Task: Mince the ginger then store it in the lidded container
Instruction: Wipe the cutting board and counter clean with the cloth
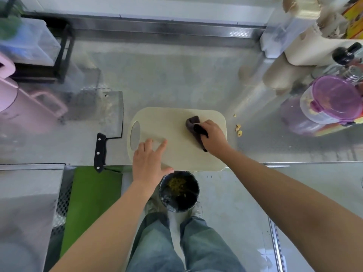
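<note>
The ginger point(306, 101) shows as a yellowish mass through the clear wall of the lidded container point(322, 114), which stands at the far right of the bench point(176, 75) with its purple lid point(335, 97) on top. It is well apart from the work, likely to keep it out of the cleaning. The mincing and storing look finished, so this reads as tidying up. The cutting board point(176, 154) lies bare in the middle, its near edge just past the bench edge, directly above a dark bin point(190, 200) on the floor that already holds yellowish bits, probably so residue can be swept down into it. The right hand point(213, 137) has its fingers curled round a dark cloth point(193, 124) and presses it to the board's right part to wipe it. The left hand point(147, 161) lies flat on the board's left part, fingers straight and spread, holding nothing, apparently to stop the board sliding. A few pale scraps point(238, 130) lie on the bench just right of the board. The cleaver point(111, 116) rests flat left of the board, out of the way.
</note>
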Motion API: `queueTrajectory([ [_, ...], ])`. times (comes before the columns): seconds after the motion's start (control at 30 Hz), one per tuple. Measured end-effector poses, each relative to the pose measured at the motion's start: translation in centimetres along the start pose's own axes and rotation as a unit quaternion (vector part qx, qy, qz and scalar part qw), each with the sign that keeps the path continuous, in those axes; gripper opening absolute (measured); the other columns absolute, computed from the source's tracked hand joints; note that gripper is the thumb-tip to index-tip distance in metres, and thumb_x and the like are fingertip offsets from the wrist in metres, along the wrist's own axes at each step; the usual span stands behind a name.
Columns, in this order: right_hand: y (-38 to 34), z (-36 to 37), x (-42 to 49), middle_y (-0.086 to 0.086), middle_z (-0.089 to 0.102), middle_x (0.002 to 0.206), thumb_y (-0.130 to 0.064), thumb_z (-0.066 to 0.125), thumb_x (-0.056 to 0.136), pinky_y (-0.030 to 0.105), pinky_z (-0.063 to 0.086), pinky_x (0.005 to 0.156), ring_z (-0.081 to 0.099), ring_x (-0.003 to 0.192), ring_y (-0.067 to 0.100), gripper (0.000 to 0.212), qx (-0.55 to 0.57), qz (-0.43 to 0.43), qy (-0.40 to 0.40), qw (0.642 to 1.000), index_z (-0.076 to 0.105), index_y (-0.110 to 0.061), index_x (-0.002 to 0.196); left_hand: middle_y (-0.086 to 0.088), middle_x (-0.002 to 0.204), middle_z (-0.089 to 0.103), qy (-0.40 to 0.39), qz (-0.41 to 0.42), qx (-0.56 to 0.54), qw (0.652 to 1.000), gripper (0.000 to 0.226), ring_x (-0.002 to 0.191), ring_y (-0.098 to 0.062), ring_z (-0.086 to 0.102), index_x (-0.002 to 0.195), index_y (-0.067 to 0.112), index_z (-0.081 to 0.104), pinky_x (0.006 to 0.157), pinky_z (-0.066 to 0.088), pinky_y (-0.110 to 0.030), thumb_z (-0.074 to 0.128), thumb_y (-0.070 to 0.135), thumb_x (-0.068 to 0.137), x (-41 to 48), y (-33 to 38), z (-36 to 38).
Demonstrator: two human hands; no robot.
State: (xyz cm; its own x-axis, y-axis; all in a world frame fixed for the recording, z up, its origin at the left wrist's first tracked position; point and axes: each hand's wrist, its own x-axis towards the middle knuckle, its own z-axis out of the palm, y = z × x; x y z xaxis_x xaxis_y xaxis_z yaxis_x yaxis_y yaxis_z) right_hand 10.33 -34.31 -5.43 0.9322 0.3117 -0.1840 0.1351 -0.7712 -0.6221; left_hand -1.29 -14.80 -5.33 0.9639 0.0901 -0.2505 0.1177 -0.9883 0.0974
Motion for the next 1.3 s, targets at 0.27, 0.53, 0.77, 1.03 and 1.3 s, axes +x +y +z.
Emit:
queueTrajectory([
  [0.27,-0.3,0.2,-5.3,0.005,0.061,0.081,-0.015,0.055,0.075,0.028,0.04,0.068,0.054,0.075,0.021,0.021,-0.001,-0.108,-0.19,0.976,0.07,-0.004,0.085,-0.011,0.138,0.034,0.004,0.009,0.0,1.0,0.093,0.124,-0.029,0.035,0.148,0.034,0.024,0.102,0.037,-0.039,0.064,0.07,0.071,0.2,0.0,0.3],
  [0.53,1.2,-0.2,-5.2,0.008,0.057,0.09,-0.003,0.054,0.081,0.029,0.038,0.07,0.052,0.082,0.025,0.025,0.02,0.02,-0.027,0.999,0.069,-0.006,0.1,-0.013,0.142,0.03,-0.014,0.003,0.016,1.0,0.094,0.126,-0.031,0.032,0.149,0.032,0.016,0.104,0.035,-0.04,0.06,0.069,0.075,-0.2,0.4,0.4],
  [0.77,0.8,-1.0,-7.7,0.009,0.058,0.091,0.001,0.052,0.08,0.032,0.044,0.072,0.054,0.083,0.024,0.022,0.059,0.004,-0.014,0.998,0.068,-0.003,0.095,-0.014,0.143,0.03,-0.008,0.006,0.014,1.0,0.092,0.127,-0.032,0.032,0.149,0.033,0.017,0.103,0.037,-0.04,0.059,0.07,0.075,-0.3,0.3,0.5],
  [1.03,1.6,1.1,-10.0,0.001,0.055,0.087,0.001,0.056,0.081,0.023,0.036,0.067,0.05,0.078,0.017,0.024,0.041,0.027,0.004,0.999,0.071,-0.007,0.098,-0.013,0.142,0.028,-0.01,0.004,0.03,0.999,0.094,0.127,-0.032,0.03,0.151,0.031,0.012,0.103,0.036,-0.039,0.054,0.072,0.077,-0.4,0.4,0.6],
  [1.3,0.9,-0.6,-4.9,0.011,0.054,0.109,0.002,0.048,0.088,0.029,0.042,0.083,0.051,0.097,0.024,0.037,0.045,0.114,0.096,0.988,0.061,-0.005,0.122,-0.007,0.148,0.026,-0.02,0.02,-0.01,1.0,0.101,0.131,-0.029,0.028,0.151,0.025,0.016,0.106,0.035,-0.039,0.062,0.07,0.073,-0.4,-0.9,0.4],
])
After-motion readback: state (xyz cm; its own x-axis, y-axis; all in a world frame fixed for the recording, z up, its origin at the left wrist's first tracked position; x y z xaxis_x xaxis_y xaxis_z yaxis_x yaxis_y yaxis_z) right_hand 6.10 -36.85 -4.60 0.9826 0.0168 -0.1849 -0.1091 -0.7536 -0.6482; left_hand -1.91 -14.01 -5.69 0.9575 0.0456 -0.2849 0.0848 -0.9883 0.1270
